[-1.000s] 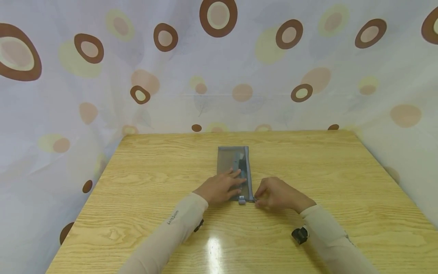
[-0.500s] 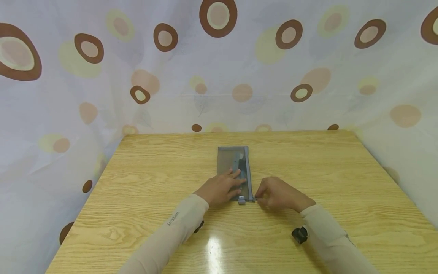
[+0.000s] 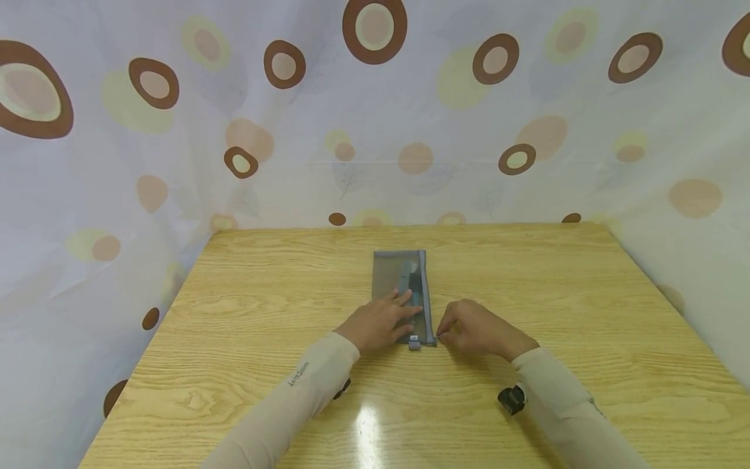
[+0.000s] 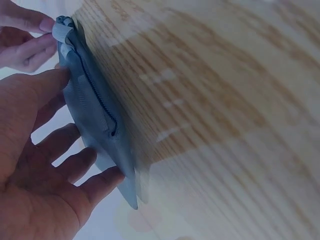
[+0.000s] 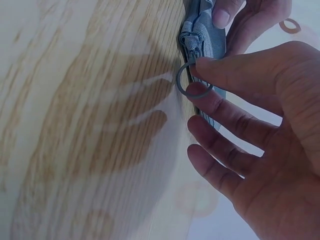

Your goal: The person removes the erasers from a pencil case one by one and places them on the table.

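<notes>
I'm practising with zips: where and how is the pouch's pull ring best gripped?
I'd pinch the ring at its outer edge, coming from the right, as the right hand does: it is thin and sticks out past the near right corner of the pouch, apart from the left hand.

Mesh pouch [image 3: 387, 270]: one. Zipper [image 4: 94, 86]: one. Pull ring [image 5: 178, 82]: one. Grey tab [image 3: 415, 346] at the pouch's near edge: one. Pouch contents [image 3: 415, 281]: dimly seen, number cannot be told. Left hand [image 3: 381, 322]: one. Right hand [image 3: 473, 329]: one. Pale sleeves [image 3: 293, 404]: two. Black wrist devices [image 3: 512, 400]: two. Tabletop [image 3: 263, 293]: one. Brown ring motifs [image 3: 353, 26], head view: nine. Solid brown spots [image 3: 336, 219], same view: four.
</notes>
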The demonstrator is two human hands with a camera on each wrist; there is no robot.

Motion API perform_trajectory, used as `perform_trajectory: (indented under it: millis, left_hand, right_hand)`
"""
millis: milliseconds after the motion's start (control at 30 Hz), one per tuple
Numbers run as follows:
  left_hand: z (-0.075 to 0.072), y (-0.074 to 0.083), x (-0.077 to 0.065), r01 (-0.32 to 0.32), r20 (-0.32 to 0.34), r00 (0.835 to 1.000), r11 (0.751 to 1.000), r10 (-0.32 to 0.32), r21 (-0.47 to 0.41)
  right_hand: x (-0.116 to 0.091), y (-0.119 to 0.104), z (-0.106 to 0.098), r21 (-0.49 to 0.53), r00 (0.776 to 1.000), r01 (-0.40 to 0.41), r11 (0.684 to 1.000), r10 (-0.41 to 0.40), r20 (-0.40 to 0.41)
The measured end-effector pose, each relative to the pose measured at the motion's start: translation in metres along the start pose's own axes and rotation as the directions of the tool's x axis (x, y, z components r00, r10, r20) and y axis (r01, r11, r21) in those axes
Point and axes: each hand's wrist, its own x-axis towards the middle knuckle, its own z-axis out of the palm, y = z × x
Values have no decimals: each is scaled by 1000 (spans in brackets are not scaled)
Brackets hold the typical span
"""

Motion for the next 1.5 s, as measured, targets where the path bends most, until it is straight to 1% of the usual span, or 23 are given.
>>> perform_trajectory:
  millis: [167,333,500,633,833,967,1167,1367,1500]
  left_hand:
    - [1,1,0,-8,-12,1000,1000,8,16]
    - [-6,5,2,7,0,1000,998,-7,69]
    - [-15,6,8,30,-7,1000,993,-29,114]
    - [-14,4,15,43,-7,999,990,-42,131]
    - [-4,1,19,70,18,997,990,-72,122]
    - [-2,-1,20,75,2,997,991,-76,111]
    - [-1,-1,18,76,-16,997,994,-75,82]
    - [1,-1,19,87,-23,996,994,-86,63]
    - [3,-2,20,93,-20,996,994,-92,53]
  right_hand:
    - [-1,-1,-1,12,1000,-22,1000,22,-5]
    - [-2,-1,-1,26,999,-33,999,34,-8]
    - [-2,-1,0,41,999,-43,998,43,-11]
    - [-3,1,0,31,998,-54,998,55,-14]
    - [-4,3,1,28,999,-34,999,35,-31]
    - [-6,5,0,56,998,-29,998,31,-51]
    - [-3,7,1,87,998,-32,996,37,-57]
    - [1,3,2,74,994,-42,996,49,-94]
    - [5,0,3,63,991,-67,996,73,-111]
